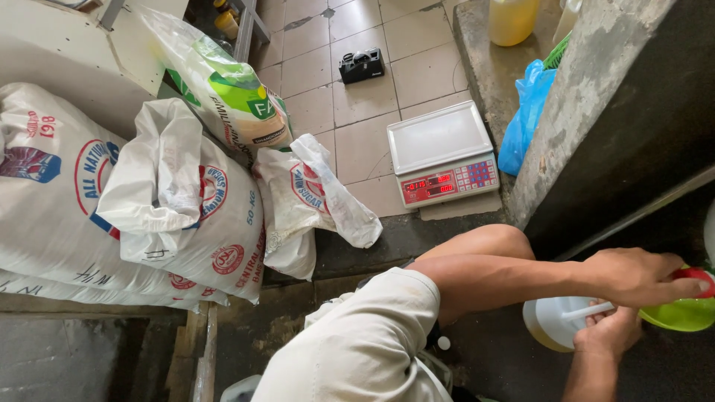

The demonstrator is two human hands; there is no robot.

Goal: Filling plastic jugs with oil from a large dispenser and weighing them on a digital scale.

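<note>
Reaching left hand (640, 277) over green funnel (681, 314), right hand (607, 331) gripping white jug (555, 321).

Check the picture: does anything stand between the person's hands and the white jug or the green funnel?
Nothing visible does. The left hand already rests on the green funnel, and the right hand touches the white jug at its handle.
</note>
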